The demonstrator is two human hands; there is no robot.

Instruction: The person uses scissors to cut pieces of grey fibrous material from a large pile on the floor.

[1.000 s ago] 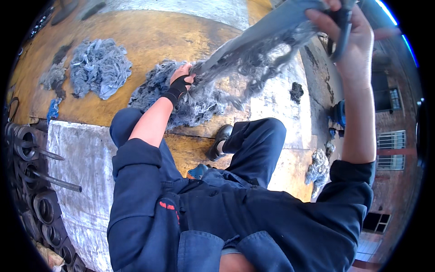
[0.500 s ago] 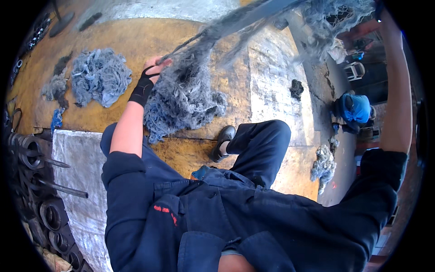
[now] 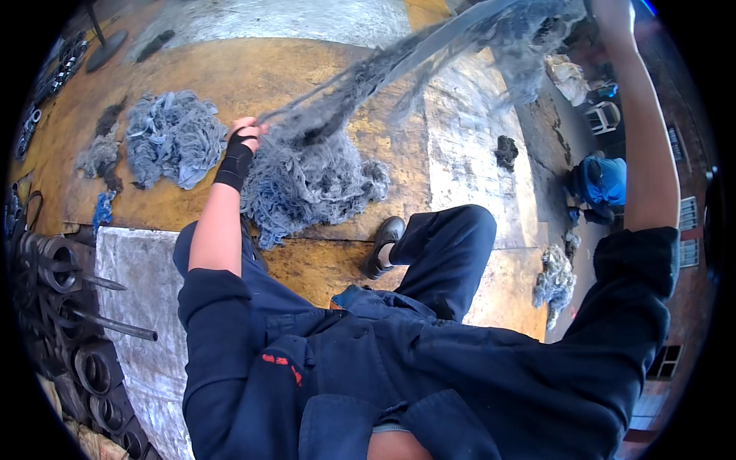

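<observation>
A long, loose length of tangled grey yarn (image 3: 429, 54) stretches slantwise between my hands, blurred by motion. My left hand (image 3: 245, 132), with a black wrap round the wrist, is closed on its lower end. Raised high at the upper right, my right hand (image 3: 613, 19) grips the other end; its fingers are partly lost near the picture's rim. Under the stretched length lies a big heap of grey-blue yarn (image 3: 314, 184), just in front of my knees. A second grey-blue heap (image 3: 175, 138) rests farther left, apart from my left hand.
Worn yellow boards (image 3: 291, 65) cover the floor. Metal rings and rods (image 3: 115, 328) line the left side. A small dark tuft (image 3: 506, 153) and a pale fibre clump (image 3: 553, 280) lie at right. Beyond, a person in blue (image 3: 602, 182) bends near a white chair (image 3: 603, 116).
My right hand has shifted up and slightly left with its end of the yarn. My left hand has drawn a little left and down, still gripping.
</observation>
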